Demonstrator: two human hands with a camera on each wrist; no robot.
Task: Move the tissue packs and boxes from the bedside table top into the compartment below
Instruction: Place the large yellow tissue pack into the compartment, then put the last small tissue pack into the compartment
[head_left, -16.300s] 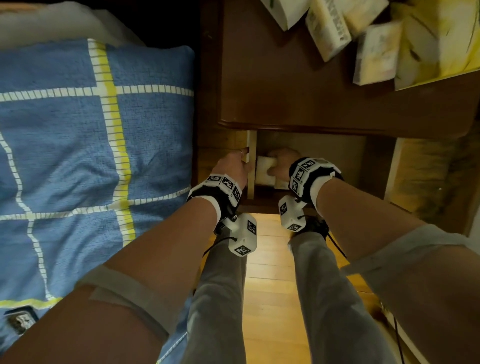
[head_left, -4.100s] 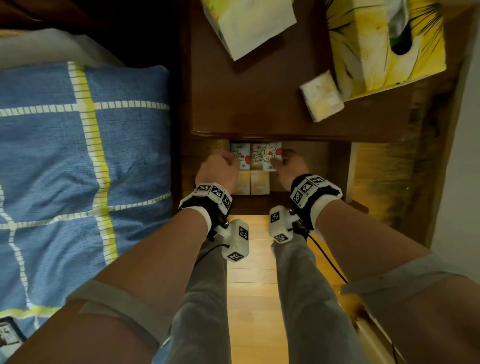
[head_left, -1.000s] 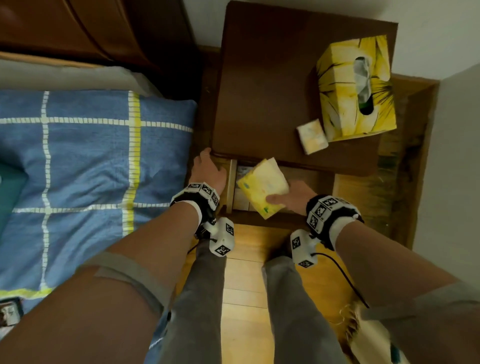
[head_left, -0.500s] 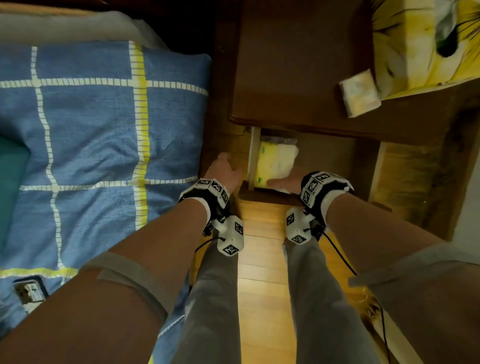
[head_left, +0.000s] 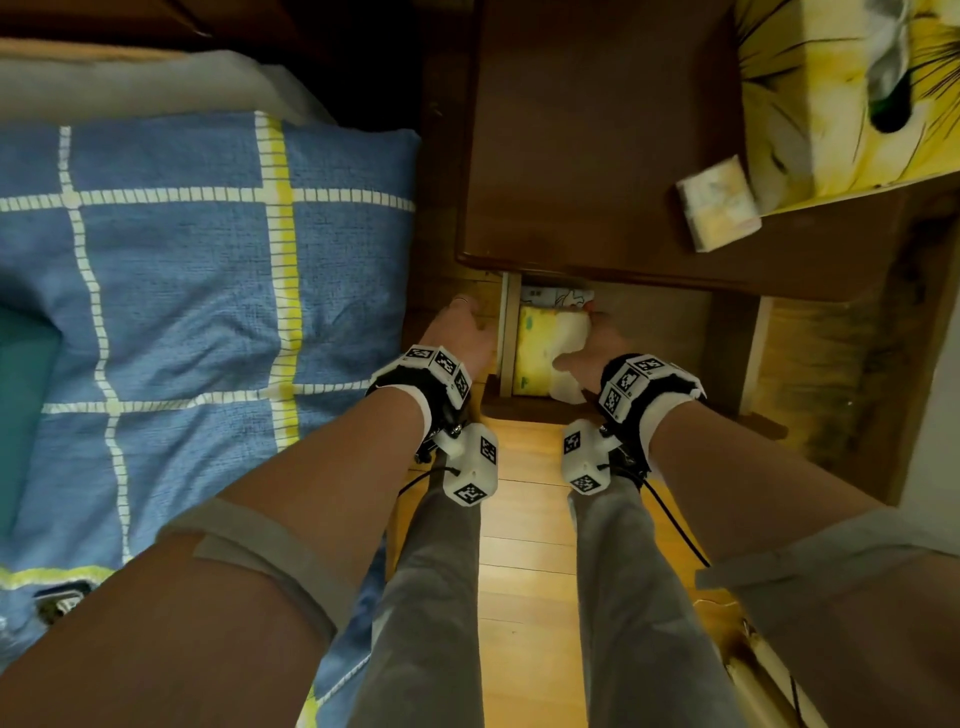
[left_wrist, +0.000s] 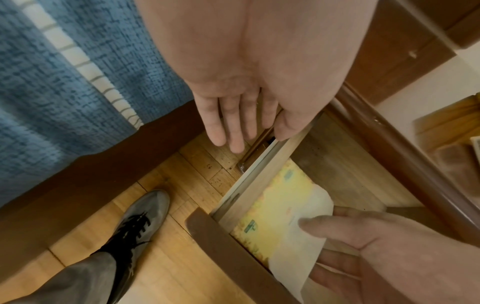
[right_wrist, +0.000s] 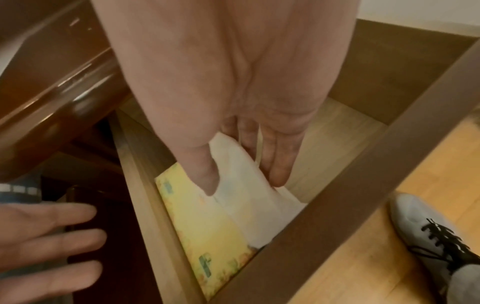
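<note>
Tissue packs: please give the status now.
Right hand grips yellow pack inside compartment. Left hand open, beside it. Small pack, yellow box remain on top.

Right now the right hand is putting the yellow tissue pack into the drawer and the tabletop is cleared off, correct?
Not quite. The right hand is placing the yellow tissue pack in the drawer, but the head view shows a small tissue pack and a yellow tissue box on the tabletop.

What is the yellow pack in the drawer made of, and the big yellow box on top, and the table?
The yellow pack looks like soft plastic film: it creases under the right hand. The big yellow box seems printed cardboard, with stiff straight edges. The bedside table top looks like dark varnished wood, faintly glossy; real wood or veneer, I cannot tell.
</note>
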